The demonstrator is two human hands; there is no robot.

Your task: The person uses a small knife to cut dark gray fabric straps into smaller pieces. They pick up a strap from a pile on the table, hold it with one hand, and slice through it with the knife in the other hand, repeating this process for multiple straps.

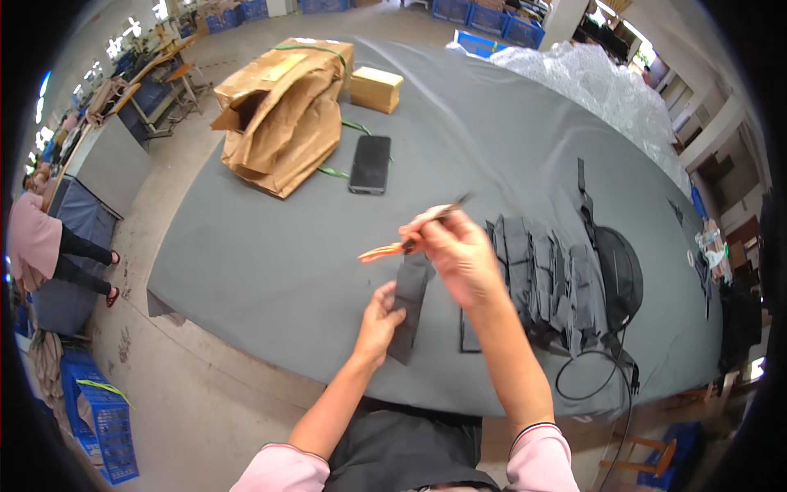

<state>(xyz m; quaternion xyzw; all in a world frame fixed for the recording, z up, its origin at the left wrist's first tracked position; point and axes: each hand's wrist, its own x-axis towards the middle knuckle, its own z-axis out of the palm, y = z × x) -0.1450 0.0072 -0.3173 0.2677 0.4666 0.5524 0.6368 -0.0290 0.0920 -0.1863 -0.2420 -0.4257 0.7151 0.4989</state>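
My left hand [379, 326] is closed on a narrow dark grey fabric piece [408, 316], its thumb lying across the front. The piece stands tilted above the grey-covered table [270, 271]. Just above its upper end, my right hand [451, 250] grips a slim orange-and-black tool [384, 252]. The tool's orange end points left and a dark, blurred end sticks out at upper right; its exact kind is unclear. To the right of my right forearm lie several folded dark grey fabric pieces [533, 271] in a row.
A black pouch [619, 279] and a thin black cable [561, 385] lie on the right. Farther back are a phone [370, 164], a brown paper bag [287, 115] and a yellowish block [376, 88]. Bubble wrap [586, 90] covers the far right edge. Another person [49, 246] stands left.
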